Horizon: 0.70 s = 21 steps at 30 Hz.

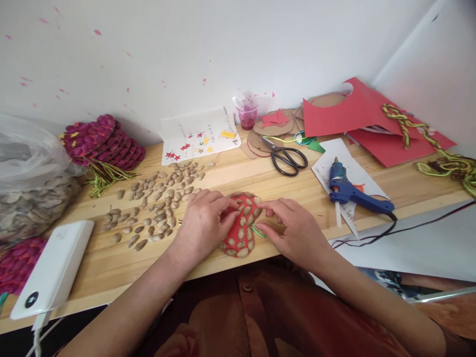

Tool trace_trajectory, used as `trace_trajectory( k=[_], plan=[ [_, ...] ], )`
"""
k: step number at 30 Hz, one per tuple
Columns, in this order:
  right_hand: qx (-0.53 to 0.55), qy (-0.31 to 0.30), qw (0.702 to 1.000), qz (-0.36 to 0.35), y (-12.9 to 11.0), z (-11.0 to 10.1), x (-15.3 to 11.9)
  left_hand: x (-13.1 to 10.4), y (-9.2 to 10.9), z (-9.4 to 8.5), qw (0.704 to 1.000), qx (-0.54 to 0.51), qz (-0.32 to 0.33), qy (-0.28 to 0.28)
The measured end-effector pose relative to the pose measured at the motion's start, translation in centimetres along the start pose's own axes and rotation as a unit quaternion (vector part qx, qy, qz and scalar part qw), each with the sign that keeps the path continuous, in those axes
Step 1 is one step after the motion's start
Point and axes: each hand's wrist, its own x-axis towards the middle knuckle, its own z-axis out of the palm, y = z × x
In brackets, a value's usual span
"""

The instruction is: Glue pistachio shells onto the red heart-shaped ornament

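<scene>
A red, gourd-like cutout (235,229) lies near the table's front edge, its face largely covered with tan peanut shells (241,233). Over its upper left part is my left hand (208,218), thumb and index finger closed in a pinch; what sits between the tips is hidden. My right hand (293,223) rests at the cutout's right side, thumb and index finger apart, fingertips at its edge. A green cord loop (258,231) sticks out beside that thumb. Loose peanut shells (159,215) lie spread on the table left of my left hand.
Right of my hands lies a blue glue gun (344,186) on white paper, its cable trailing right. Black-handled scissors (286,158), cardboard pieces and red paper (386,148) lie behind. At left are a white power bank (55,267), a shell bag (33,203) and stacked magenta pieces (106,141).
</scene>
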Motion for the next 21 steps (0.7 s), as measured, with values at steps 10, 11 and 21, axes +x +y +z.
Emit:
trace_trajectory(
  k=[10,11,21],
  plan=[
    [0.0,0.002,1.0,-0.005,0.0,-0.1,0.0,0.2,0.1,0.2,1.0,0.014,0.003,-0.007],
    [0.0,0.002,1.0,-0.006,0.0,-0.1,0.0,0.3,0.1,0.1,1.0,0.015,0.003,-0.006],
    [0.005,0.002,1.0,-0.008,0.0,-0.1,0.1,0.1,-0.5,-1.0,0.999,0.018,-0.004,0.029]
  ],
)
